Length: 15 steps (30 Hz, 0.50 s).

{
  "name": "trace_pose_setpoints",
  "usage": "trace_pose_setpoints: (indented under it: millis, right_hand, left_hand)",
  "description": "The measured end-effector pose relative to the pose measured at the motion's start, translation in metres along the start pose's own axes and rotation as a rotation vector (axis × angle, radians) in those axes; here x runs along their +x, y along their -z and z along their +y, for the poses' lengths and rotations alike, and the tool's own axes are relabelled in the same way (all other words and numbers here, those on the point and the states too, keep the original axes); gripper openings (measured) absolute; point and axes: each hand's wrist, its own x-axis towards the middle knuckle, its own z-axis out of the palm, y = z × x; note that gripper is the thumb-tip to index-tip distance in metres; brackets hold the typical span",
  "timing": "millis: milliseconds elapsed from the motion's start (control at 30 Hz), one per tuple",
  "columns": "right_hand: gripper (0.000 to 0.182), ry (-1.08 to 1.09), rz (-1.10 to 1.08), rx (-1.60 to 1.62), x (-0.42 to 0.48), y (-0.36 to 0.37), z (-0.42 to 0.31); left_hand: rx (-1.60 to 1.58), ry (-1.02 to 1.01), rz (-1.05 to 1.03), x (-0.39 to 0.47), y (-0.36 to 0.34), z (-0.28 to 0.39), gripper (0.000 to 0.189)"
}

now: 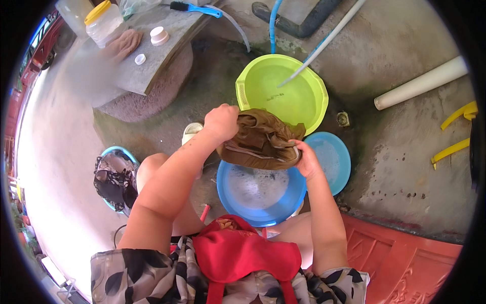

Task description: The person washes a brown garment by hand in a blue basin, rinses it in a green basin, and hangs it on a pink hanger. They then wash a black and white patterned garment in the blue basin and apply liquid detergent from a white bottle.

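Note:
A brown cloth bag or garment with a pale-edged opening (262,138) is stretched between my two hands. My left hand (223,121) grips its upper left edge, and my right hand (306,159) holds the right end by the pale trim. Below the cloth stands a blue basin (262,216) of sudsy water. Behind it, a lime-green basin (243,81) holds clear water, with a pale hose end dipping in. The cloth overlaps the near rims of both basins in the picture; whether it touches them I cannot tell.
A smaller blue basin (347,163) with sudsy water stands at right. Dark patterned clothes (115,182) fill a light-blue tub at left. A concrete slab (152,62) carries a blue-handled brush (195,9), a jar and a brown cloth. A white pipe (421,83) lies right of a floor drain (342,119).

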Motion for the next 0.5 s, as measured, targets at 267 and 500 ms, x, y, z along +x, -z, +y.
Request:
trace_pose_setpoints:
  millis: [267,500]
  right_hand:
    - [0.043,0.384,0.237,-1.135,-0.014,-0.017,0.008]
    - [0.058,0.349,0.035,-1.583,-0.023,-0.005,0.002]
  left_hand:
    - [-1.69,0.113,-0.241,0.017,0.005,0.036,0.017]
    - [-1.97,0.121,-0.381,0.031,0.002,0.047,0.025]
